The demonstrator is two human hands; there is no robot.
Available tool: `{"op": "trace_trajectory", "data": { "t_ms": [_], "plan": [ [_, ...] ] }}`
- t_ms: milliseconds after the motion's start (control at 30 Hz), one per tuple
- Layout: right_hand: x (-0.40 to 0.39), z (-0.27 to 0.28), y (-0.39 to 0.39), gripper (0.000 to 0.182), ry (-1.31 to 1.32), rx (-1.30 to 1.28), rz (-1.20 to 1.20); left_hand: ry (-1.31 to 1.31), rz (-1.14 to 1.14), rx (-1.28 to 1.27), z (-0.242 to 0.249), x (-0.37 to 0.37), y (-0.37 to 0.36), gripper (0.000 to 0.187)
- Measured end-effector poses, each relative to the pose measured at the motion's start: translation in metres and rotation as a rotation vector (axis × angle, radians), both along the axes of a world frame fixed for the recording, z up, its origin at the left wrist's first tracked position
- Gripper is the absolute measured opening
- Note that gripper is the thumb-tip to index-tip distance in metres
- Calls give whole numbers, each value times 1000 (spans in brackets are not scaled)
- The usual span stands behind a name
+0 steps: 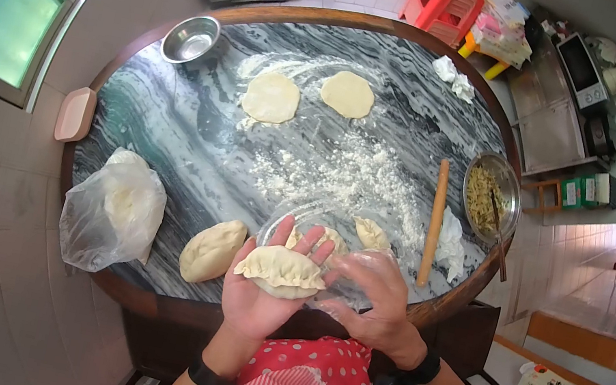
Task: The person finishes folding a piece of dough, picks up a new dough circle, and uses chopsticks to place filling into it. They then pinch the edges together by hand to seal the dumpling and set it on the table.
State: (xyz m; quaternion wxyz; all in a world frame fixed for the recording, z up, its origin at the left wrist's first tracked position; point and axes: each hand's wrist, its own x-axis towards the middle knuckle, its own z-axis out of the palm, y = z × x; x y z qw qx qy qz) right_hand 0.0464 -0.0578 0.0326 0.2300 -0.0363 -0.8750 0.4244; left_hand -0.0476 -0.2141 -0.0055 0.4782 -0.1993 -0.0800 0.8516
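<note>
A pleated dumpling (280, 270) rests across the upturned palm of my left hand (254, 311), its crimped edge facing up. My right hand (373, 291) hovers at the dumpling's right end, fingers apart and slightly blurred. Beyond the hands, a clear plate (269, 227) bears more dumplings, partly hidden by my fingers; one folded dumpling (371, 234) shows above my right hand. A lump of dough (213, 251) lies to the left of my left hand. Farther back are two flat dough wrappers, one (271, 98) on the left and another (347, 95) on the right.
Loose flour (347, 179) covers the middle of the marble table (186, 138). To the right are a rolling pin (434, 223), crumpled tissue (451, 242) and a bowl of filling (485, 199). A plastic bag with dough (115, 212) and a metal bowl (191, 39) stand left.
</note>
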Motion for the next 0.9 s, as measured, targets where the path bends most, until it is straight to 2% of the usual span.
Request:
{"op": "trace_trajectory", "data": {
  "t_ms": [67, 233, 300, 433, 567, 600, 633, 667, 733, 767, 833, 867, 900],
  "plan": [
    [2, -2, -3, 45, -19, 14, 15, -1, 30, 120, -6, 2, -1, 57],
    [3, -7, -5, 44, 23, 37, 38, -28, 15, 114, -9, 2, -1, 57],
    [5, -7, -2, 42, -8, 145, 14, -20, 12, 111, -9, 2, 0, 57],
    [7, -5, -4, 44, -15, 186, -32, -52, 0, 46, 0, 1, 3, 58],
    [10, -11, -8, 52, -44, 371, 6, -85, -26, -46, -3, 0, 3, 58],
    [13, -13, -6, 54, -89, 291, -7, 28, -54, -51, -7, 1, 0, 58],
    [13, -14, -4, 56, -132, 213, -19, 31, -48, -49, -8, 2, -2, 58],
    [6, -13, -2, 56, -129, 215, -6, 76, -142, -155, -7, 1, -2, 58],
    [-1, -5, -6, 64, -198, 85, 176, 174, -316, -353, 2, 3, 1, 63],
    [-3, -14, -7, 64, -201, 87, 177, 172, -315, -350, 3, 3, 4, 63],
    [-5, -41, -11, 70, -259, -308, 190, 376, -492, -421, 5, 3, 8, 71],
    [-7, -42, -10, 62, -378, -493, 139, 428, -507, -431, 12, 1, 10, 76],
    [-7, -48, -6, 62, -392, -493, 141, 415, -504, -429, 18, -2, 11, 76]
  ]
}}
